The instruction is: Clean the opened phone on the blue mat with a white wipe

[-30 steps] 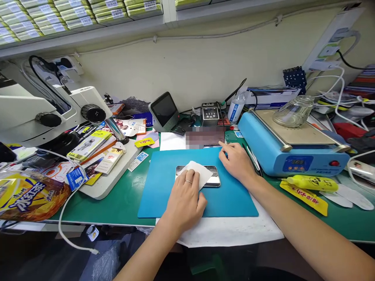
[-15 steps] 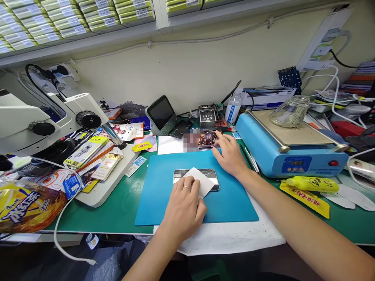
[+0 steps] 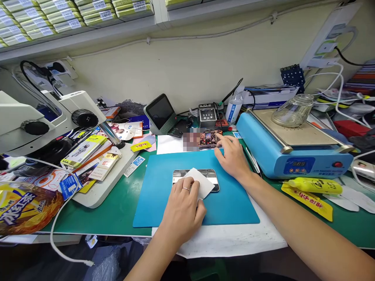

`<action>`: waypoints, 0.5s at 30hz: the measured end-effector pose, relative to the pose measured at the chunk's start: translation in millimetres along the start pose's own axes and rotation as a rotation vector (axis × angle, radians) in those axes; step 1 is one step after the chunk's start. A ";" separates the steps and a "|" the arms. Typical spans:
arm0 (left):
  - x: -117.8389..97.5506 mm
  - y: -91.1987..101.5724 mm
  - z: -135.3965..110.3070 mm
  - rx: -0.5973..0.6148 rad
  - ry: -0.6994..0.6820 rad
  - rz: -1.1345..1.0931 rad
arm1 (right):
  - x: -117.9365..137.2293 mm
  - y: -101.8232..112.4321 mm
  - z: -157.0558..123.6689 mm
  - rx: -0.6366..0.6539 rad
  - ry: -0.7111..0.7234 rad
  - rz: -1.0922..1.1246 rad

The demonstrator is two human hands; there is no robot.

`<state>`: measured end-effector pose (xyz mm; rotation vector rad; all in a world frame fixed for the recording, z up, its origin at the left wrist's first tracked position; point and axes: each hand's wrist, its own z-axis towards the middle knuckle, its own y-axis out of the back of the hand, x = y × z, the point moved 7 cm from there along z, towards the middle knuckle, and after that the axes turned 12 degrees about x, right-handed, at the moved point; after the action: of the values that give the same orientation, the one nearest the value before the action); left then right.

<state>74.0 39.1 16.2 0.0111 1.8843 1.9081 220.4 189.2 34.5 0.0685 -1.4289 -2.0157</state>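
Note:
On the blue mat [image 3: 158, 207] lies a phone [image 3: 216, 180] with a shiny surface, partly covered by a white square wipe [image 3: 202, 181]. My left hand [image 3: 184, 207], a ring on one finger, has its fingers curled onto the wipe and presses it against the phone; the fingertips are hidden. Farther back, a second phone [image 3: 208, 139] lies with its screen lit, part of it blurred out. My right hand [image 3: 233, 156] reaches to its right end, fingers apart, one fingertip at the screen; whether it touches, I cannot tell. Nothing is in this hand.
A microscope [image 3: 84, 117] stands at left among cards and packets, with a drink bottle [image 3: 26, 207] before it. On the right, a blue heating machine [image 3: 263, 156] carries a glass jar [image 3: 293, 111]. A yellow tube [image 3: 316, 185] lies nearby. Behind stand a small monitor [image 3: 160, 113] and plastic bottle [image 3: 233, 109].
My right hand has shifted slightly, its fingertips still by the lit phone. My left hand keeps its place on the wipe. The view has moved a little.

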 end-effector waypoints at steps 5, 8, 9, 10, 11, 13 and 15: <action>0.5 -0.2 -0.5 0.007 -0.001 -0.013 | -2.9 -3.6 0.6 0.030 -0.027 -0.022; 0.7 -0.3 -0.8 0.011 -0.003 -0.020 | -1.7 -2.3 -0.6 0.004 -0.010 -0.014; 0.8 -0.2 -0.8 0.012 -0.003 -0.022 | -0.4 -1.6 -1.5 -0.004 0.003 -0.009; 0.8 -0.2 -0.8 0.013 -0.005 -0.024 | 1.3 -1.1 -2.3 -0.005 0.018 -0.004; 0.7 -0.1 -0.8 0.013 -0.008 -0.026 | 3.4 -1.2 -3.2 0.002 0.035 0.003; 0.7 0.4 -0.7 0.008 -0.014 -0.030 | 9.1 -2.7 -4.2 0.036 0.082 0.016; 0.3 0.9 -0.6 0.001 -0.028 -0.033 | 16.6 -6.5 -4.5 0.100 0.147 0.015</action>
<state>73.3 38.6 16.9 0.0070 1.8560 1.8757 206.1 177.8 32.4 0.2432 -1.4307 -1.8852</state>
